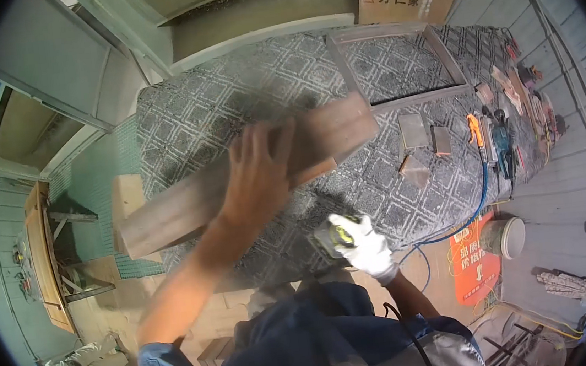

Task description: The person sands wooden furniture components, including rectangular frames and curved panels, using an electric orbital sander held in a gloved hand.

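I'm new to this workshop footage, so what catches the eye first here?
A long wooden board lies slantwise across the patterned padded workbench, with the bare left hand pressed flat on it. Below, at the bench's near edge, the white-gloved right hand grips a small power sander.

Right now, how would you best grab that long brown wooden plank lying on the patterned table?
Probably near its middle, from above, where the bare left hand already presses on it. The long brown wooden plank lies flat and slanted, its lower-left end overhanging the grey patterned table.
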Action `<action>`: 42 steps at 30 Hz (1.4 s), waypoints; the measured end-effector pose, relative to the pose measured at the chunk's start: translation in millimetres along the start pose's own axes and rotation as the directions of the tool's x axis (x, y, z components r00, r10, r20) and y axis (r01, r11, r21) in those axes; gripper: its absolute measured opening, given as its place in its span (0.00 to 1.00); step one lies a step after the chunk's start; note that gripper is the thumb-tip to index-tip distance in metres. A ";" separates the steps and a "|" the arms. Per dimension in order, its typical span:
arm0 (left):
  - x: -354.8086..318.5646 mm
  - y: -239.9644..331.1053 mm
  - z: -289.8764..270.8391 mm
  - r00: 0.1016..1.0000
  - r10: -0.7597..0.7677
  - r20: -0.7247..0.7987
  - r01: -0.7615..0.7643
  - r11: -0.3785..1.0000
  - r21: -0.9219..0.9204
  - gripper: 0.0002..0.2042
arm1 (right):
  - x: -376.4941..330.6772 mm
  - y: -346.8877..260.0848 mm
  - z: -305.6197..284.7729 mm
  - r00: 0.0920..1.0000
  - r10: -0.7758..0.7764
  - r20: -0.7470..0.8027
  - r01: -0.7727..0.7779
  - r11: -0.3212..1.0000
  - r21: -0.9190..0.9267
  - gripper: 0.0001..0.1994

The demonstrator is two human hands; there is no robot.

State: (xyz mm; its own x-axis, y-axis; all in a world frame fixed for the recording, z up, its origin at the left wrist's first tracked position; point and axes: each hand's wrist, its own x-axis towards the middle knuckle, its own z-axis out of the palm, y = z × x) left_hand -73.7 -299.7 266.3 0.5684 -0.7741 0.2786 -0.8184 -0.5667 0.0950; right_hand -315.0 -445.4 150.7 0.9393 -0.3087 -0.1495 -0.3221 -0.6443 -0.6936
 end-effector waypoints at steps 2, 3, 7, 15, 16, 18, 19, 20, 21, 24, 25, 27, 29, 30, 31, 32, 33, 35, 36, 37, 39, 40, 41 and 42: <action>-18.1 19.4 18.9 1.000 0.003 0.013 -0.002 1.000 -0.003 0.48 | 14.4 -12.4 25.5 0.983 -0.178 -0.040 0.174 0.980 -0.099 0.31; -24.1 26.1 23.8 1.000 0.002 0.011 -0.002 1.000 -0.004 0.48 | 20.2 -8.3 43.5 0.927 -0.329 -0.182 0.325 0.944 -0.054 0.29; -32.9 36.4 7.5 0.999 -0.005 0.041 0.010 0.992 -0.124 0.44 | 50.5 -20.1 77.6 0.986 -0.167 0.019 0.166 0.949 -0.267 0.22; -84.0 -81.1 -43.7 0.968 0.184 0.168 -0.115 0.927 -0.356 0.29 | 157.3 50.9 122.7 0.929 -0.019 -0.369 -0.010 0.997 -0.074 0.23; -95.8 -100.2 -49.4 0.972 0.166 0.164 -0.099 0.930 -0.353 0.29 | 155.9 31.9 127.0 0.933 -0.033 -0.357 0.004 0.997 -0.080 0.23; -116.6 -129.5 -58.5 0.960 0.200 0.197 -0.137 0.946 -0.294 0.28 | 140.5 -29.3 123.3 0.972 0.049 -0.232 -0.082 0.987 -0.136 0.25; -123.1 -142.7 -58.8 0.963 0.216 0.159 -0.162 0.942 -0.295 0.28 | 131.8 -50.7 135.3 0.975 0.038 -0.219 -0.061 0.993 -0.100 0.29; -126.4 -149.0 -58.1 0.965 0.216 0.147 -0.163 0.938 -0.307 0.28 | 128.2 -58.5 154.7 0.971 -0.051 -0.232 0.008 0.983 -0.182 0.31; -129.5 -153.8 -59.2 0.969 0.215 0.124 -0.149 0.903 -0.403 0.29 | 123.7 -67.0 174.6 0.980 -0.013 -0.198 -0.021 0.985 -0.172 0.31; -144.6 -162.3 -69.7 0.972 0.189 0.139 -0.124 0.916 -0.382 0.32 | 114.1 -107.9 233.7 0.981 -0.065 -0.183 0.038 0.989 -0.145 0.28; -152.9 -170.9 -69.9 0.977 0.187 0.101 -0.141 0.925 -0.352 0.34 | 113.0 -120.0 254.0 0.979 -0.087 -0.184 0.063 0.989 -0.132 0.26; -166.5 -184.9 -66.9 0.981 0.186 0.051 -0.161 0.934 -0.318 0.36 | 109.7 -134.5 283.3 0.971 -0.147 -0.187 0.119 0.981 -0.150 0.23; -169.7 -188.6 -61.4 0.981 0.190 0.028 -0.168 0.919 -0.356 0.36 | 112.1 -133.2 304.8 0.957 -0.199 -0.212 0.171 0.975 -0.142 0.20; -170.2 -186.2 -60.2 0.978 0.207 0.000 -0.190 0.899 -0.394 0.36 | 115.6 -127.2 314.7 0.947 -0.210 -0.243 0.189 0.976 -0.107 0.19; -169.4 -182.8 -59.0 0.981 0.191 -0.011 -0.182 0.911 -0.370 0.35 | 116.1 -125.3 319.3 0.954 -0.166 -0.249 0.166 0.986 -0.019 0.19; -171.0 -182.3 -58.7 0.981 0.193 -0.012 -0.183 0.908 -0.377 0.35 | 115.7 -125.1 325.9 0.960 -0.122 -0.252 0.144 0.987 0.073 0.18; -172.5 -181.8 -58.8 0.987 0.161 0.016 -0.146 0.928 -0.343 0.35 | 115.8 -125.2 332.3 0.951 -0.181 -0.251 0.174 0.983 -0.050 0.18; -176.7 -182.8 -60.8 0.991 0.096 0.089 -0.062 0.943 -0.327 0.33 | 104.1 -145.9 325.8 0.964 -0.214 -0.158 0.169 0.952 -0.255 0.23; -178.1 -183.2 -59.1 0.991 0.102 0.085 -0.068 0.940 -0.335 0.33 | 105.4 -149.7 327.5 0.965 -0.209 -0.161 0.162 0.951 -0.262 0.23; -179.3 -182.0 -59.3 0.992 0.105 0.065 -0.078 0.941 -0.330 0.33 | 106.5 -153.1 330.7 0.965 -0.221 -0.142 0.182 0.952 -0.246 0.25; -179.5 -179.6 -60.7 0.992 0.101 0.073 -0.072 0.943 -0.325 0.32 | 106.4 -155.5 332.4 0.958 -0.247 -0.143 0.221 0.959 -0.177 0.29; -180.0 -179.6 -62.2 0.992 0.108 0.071 -0.079 0.940 -0.332 0.32 | 102.8 -155.4 334.9 0.959 -0.241 -0.147 0.213 0.960 -0.182 0.29; -180.8 -180.2 -62.8 0.992 0.101 0.076 -0.070 0.939 -0.338 0.32 | 95.4 -155.0 338.0 0.958 -0.223 -0.182 0.191 0.966 -0.176 0.28; -181.1 -180.6 -61.9 0.992 0.095 0.081 -0.062 0.937 -0.344 0.32 | 87.8 -153.7 339.9 0.955 -0.204 -0.217 0.169 0.971 -0.168 0.27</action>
State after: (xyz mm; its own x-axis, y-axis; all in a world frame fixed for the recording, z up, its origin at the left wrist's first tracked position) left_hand -34.0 -39.7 257.8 0.4928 -0.8449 0.2082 -0.8311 -0.3861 0.4003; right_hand -143.0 -135.7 4.7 0.9370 -0.3148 0.1513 -0.1735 -0.7955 -0.5806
